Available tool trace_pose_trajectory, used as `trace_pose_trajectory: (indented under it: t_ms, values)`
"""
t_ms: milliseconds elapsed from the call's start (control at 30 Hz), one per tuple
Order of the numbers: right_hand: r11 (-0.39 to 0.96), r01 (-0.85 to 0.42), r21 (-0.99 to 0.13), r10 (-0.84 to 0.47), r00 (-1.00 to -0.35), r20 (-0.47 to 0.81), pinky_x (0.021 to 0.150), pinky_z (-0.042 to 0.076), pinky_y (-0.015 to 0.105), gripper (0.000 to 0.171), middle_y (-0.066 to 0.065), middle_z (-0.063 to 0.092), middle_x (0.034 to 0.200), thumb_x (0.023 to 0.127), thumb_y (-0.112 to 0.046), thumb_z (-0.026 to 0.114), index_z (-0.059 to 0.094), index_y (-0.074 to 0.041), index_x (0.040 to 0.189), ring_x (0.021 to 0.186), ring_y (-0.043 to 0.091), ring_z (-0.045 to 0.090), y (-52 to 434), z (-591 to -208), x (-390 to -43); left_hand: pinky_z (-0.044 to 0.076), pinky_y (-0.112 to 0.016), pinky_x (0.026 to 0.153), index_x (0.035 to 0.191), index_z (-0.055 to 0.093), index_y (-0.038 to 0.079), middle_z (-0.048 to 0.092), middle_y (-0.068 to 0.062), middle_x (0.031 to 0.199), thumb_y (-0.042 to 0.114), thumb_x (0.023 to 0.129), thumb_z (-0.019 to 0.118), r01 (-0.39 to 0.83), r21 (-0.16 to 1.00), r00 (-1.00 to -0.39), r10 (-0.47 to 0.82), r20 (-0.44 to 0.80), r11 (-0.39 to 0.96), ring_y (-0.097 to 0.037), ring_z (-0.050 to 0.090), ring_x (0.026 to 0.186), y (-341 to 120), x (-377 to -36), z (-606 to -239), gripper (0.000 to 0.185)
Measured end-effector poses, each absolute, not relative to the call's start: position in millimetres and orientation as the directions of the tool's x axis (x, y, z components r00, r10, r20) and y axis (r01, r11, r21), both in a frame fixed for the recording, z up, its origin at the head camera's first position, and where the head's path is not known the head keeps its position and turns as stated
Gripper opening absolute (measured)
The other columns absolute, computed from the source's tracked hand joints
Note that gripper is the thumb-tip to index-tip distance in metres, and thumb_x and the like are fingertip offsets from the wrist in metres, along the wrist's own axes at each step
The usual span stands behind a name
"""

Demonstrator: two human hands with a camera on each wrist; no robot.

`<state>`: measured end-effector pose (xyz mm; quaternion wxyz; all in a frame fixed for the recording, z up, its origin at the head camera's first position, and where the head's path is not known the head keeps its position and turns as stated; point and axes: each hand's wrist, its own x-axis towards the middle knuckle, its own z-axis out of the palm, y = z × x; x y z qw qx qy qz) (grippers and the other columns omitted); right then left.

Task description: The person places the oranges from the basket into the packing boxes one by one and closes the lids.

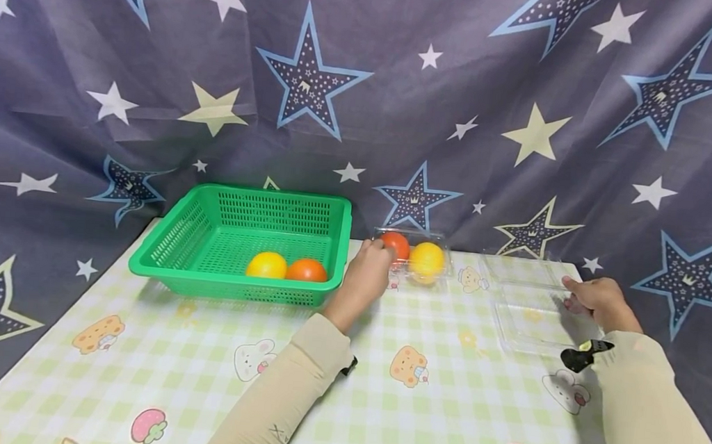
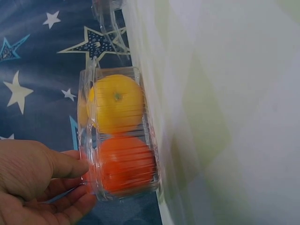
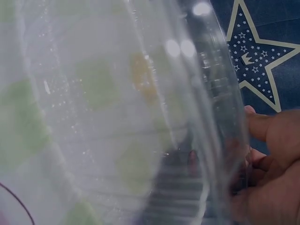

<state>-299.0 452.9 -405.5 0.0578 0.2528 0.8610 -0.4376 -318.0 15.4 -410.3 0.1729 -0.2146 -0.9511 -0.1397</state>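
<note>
My left hand is at a clear plastic clamshell box, thumb and fingers pinching its edge at one end. Inside the box sit a red tomato and an orange side by side, seen through the ribbed lid in the left wrist view. Over on the right, a second clear clamshell box lies unfolded with no fruit in it. My right hand grips that box's side edge between thumb and fingers; its rim fills much of the right wrist view.
A green perforated basket stands at the back left, holding an orange and a tomato. The table has a checked, cartoon-printed cloth. A dark star-patterned curtain hangs right behind the table's back edge.
</note>
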Motion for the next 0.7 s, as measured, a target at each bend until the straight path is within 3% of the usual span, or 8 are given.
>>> trace_pose_trajectory:
  t_ms: [133,367,500,600,700]
  values:
    - [0.429,0.457,-0.779,0.354,-0.879,-0.320,0.059,0.046,0.032,0.040,-0.005,0.055,0.055,0.106,-0.030,0.052,0.063,0.008,0.105,0.047,0.010,0.048,452.3,-407.7,-297.3,0.056,-0.033,0.078,0.103,0.079,0.009,0.069,-0.012,0.104,-0.009,0.085,0.069,0.454,0.192,-0.848,0.357,0.391,0.870,-0.026,0.056,0.092,15.7,-317.7,-410.7,0.028]
    - [0.411,0.422,-0.808,0.342,-0.893,-0.293,0.050,0.038,0.030,0.040,-0.007,0.049,0.059,0.108,-0.026,0.049,0.066,-0.004,0.079,0.043,0.009,0.037,454.1,-409.1,-293.4,0.056,-0.033,0.077,0.105,0.078,0.010,0.068,-0.011,0.104,-0.008,0.085,0.070,0.447,0.179,-0.850,0.354,0.390,0.876,-0.025,0.055,0.092,16.2,-317.3,-411.0,0.028]
    - [0.402,0.398,-0.825,0.345,-0.900,-0.267,0.050,0.039,0.030,0.039,0.002,0.060,0.079,0.109,-0.023,0.048,0.057,-0.009,0.073,0.048,0.009,0.039,454.3,-411.2,-291.4,0.056,-0.032,0.078,0.107,0.078,0.010,0.068,-0.011,0.105,-0.007,0.086,0.070,0.445,0.169,-0.850,0.355,0.389,0.879,-0.025,0.055,0.092,16.5,-317.5,-411.9,0.028]
    - [0.396,0.384,-0.834,0.349,-0.903,-0.250,0.053,0.042,0.029,0.030,0.014,0.059,0.108,0.109,-0.022,0.046,0.049,-0.005,0.084,0.057,0.011,0.044,453.7,-413.3,-290.0,0.055,-0.032,0.078,0.108,0.078,0.009,0.068,-0.011,0.104,-0.007,0.086,0.070,0.446,0.161,-0.848,0.357,0.393,0.881,-0.025,0.055,0.092,16.7,-317.4,-412.5,0.028]
    - [0.393,0.370,-0.842,0.342,-0.909,-0.239,0.055,0.043,0.030,0.024,0.017,0.055,0.113,0.110,-0.022,0.044,0.045,-0.003,0.096,0.065,0.013,0.047,454.3,-414.3,-288.6,0.054,-0.032,0.079,0.107,0.078,0.009,0.068,-0.011,0.103,-0.007,0.086,0.070,0.444,0.155,-0.847,0.357,0.394,0.882,-0.025,0.054,0.092,17.1,-317.3,-413.2,0.027]
